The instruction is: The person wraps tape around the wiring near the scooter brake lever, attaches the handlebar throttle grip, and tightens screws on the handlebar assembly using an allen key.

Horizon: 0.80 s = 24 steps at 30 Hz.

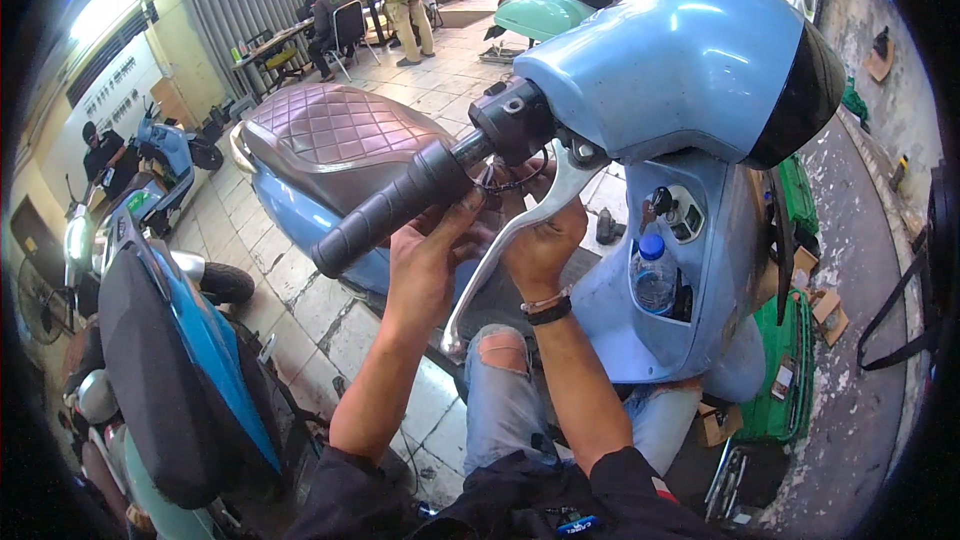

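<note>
A light blue scooter fills the right. Its black grip and switch housing sit above my hands, beside a silver brake lever. My left hand is raised under the grip, thumb and fingers closed on a small dark wire connector on thin black wiring. My right hand is behind the lever, fingers curled up at the same wiring; exactly what it holds is hidden by the lever and fingers.
A brown quilted seat is behind the grip. A bottle sits in the front pocket. Other scooters stand left and behind, several people are farther back, and a green case lies by the right wall.
</note>
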Each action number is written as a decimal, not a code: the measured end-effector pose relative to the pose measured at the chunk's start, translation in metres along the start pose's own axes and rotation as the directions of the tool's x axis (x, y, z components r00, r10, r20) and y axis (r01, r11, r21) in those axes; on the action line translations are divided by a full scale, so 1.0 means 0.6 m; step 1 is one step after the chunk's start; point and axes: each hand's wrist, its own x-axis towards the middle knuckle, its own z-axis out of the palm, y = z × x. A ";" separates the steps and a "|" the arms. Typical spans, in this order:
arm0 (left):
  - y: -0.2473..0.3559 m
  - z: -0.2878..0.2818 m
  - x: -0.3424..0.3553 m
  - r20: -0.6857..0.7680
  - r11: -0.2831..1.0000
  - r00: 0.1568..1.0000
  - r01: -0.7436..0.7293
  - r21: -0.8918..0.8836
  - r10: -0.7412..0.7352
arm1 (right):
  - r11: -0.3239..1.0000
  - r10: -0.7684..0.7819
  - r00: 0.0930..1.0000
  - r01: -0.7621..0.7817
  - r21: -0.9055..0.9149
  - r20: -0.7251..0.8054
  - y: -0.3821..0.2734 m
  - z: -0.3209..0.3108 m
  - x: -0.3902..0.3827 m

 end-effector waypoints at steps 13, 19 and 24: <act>-0.031 0.023 -0.001 -0.009 0.950 0.999 -0.043 -0.308 0.042 | 0.997 0.062 0.998 -0.061 -0.040 0.012 -0.012 -0.015 0.001; -0.043 0.022 0.006 0.061 0.909 0.997 -0.016 -0.416 0.045 | 0.993 0.091 0.995 -0.094 -0.073 -0.034 -0.081 -0.066 -0.004; -0.053 0.014 0.015 0.128 0.885 0.983 -0.056 -0.462 0.129 | 0.984 0.155 0.958 -0.128 -0.124 0.240 -0.121 -0.072 0.022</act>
